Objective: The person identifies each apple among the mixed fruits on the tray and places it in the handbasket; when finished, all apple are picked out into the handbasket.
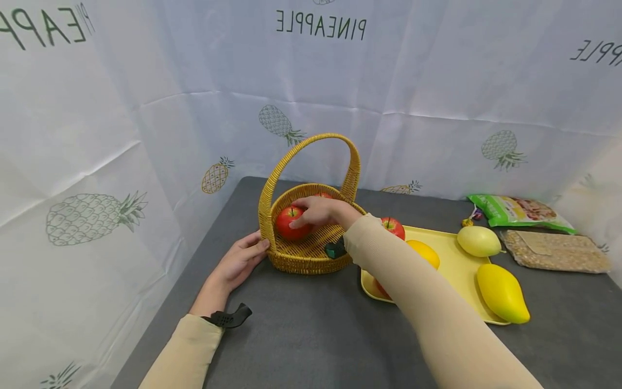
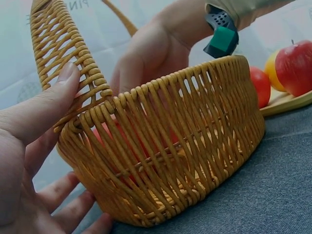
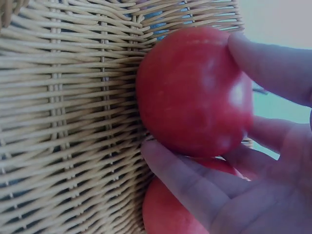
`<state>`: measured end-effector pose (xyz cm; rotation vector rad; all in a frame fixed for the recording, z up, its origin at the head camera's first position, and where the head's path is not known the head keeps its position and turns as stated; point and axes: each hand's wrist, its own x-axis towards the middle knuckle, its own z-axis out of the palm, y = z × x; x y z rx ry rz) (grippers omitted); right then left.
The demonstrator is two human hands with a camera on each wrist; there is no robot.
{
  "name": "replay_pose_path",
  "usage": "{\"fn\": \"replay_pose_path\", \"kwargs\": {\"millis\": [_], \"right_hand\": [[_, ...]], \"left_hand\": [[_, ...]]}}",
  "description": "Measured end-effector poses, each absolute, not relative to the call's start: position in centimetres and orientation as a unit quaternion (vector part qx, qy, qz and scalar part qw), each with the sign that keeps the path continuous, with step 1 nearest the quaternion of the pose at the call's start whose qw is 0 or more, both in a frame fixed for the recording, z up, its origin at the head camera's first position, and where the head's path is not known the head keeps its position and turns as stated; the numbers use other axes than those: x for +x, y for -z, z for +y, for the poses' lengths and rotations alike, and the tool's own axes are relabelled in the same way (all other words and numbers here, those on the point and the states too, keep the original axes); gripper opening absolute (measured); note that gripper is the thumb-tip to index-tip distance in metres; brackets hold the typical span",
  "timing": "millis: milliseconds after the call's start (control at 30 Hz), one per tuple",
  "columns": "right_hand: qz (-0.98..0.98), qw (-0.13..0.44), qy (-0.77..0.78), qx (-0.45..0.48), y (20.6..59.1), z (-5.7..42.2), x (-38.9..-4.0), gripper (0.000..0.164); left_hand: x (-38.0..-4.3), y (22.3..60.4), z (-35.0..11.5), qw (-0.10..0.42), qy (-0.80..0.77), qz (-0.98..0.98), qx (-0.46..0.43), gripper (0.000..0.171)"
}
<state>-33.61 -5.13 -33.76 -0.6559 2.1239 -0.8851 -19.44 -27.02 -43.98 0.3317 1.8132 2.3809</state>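
Note:
A yellow woven basket with a tall arched handle stands on the dark table. My right hand reaches inside it and grips a red apple, thumb on one side and fingers on the other. In the right wrist view, this apple lies against the wicker, with a second red apple beside it, partly behind my fingers. My left hand rests against the basket's left end. Its thumb touches the handle's base, and the other fingers spread along the outer wall.
Right of the basket, a pale yellow tray bears red apples, a yellow fruit and a mango, partly behind my right sleeve. A pale green fruit sits at its far edge. Two packets lie beyond; a curtain hangs behind.

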Motion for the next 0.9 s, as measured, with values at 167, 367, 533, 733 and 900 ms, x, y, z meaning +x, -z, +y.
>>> {"fn": "replay_pose_path", "kwargs": {"millis": [167, 367, 533, 733, 900], "right_hand": [[0.842, 0.333, 0.318, -0.280, 33.4, -4.6, -33.3, 0.077], [0.857, 0.293, 0.296, -0.304, 33.1, -4.1, -33.0, 0.074], [0.870, 0.258, 0.262, -0.328, 32.5, -3.3, -32.5, 0.074], [0.878, 0.236, 0.249, -0.334, 31.6, -0.7, -31.3, 0.076], [0.869, 0.235, 0.280, -0.333, 31.2, 1.9, -29.9, 0.073]], "left_hand": [[-19.4, 43.8, -26.9, 0.067, -0.788, 0.603, 0.104, 0.053], [-19.4, 43.9, -27.0, 0.064, -0.785, 0.607, 0.101, 0.060], [-19.2, 44.0, -27.0, 0.061, -0.787, 0.605, 0.107, 0.058], [-19.3, 44.1, -27.3, 0.059, -0.782, 0.610, 0.113, 0.057], [-19.3, 44.0, -27.6, 0.061, -0.778, 0.613, 0.121, 0.060]]}}
